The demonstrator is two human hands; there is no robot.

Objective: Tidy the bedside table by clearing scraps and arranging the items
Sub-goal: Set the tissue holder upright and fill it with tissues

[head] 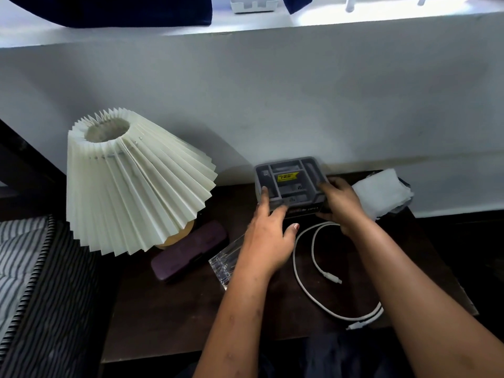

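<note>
grey tray (289,181) sits between touching left hand (268,241) and gripping right hand (342,203).

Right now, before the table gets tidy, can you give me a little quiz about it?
1. True or false: the left hand and the right hand both touch the grey tray.
2. What colour is the cable? A white, B red, C green.
3. Fill in: the lamp stands to the ___ of the tray.
Key: 1 true; 2 A; 3 left.
</note>
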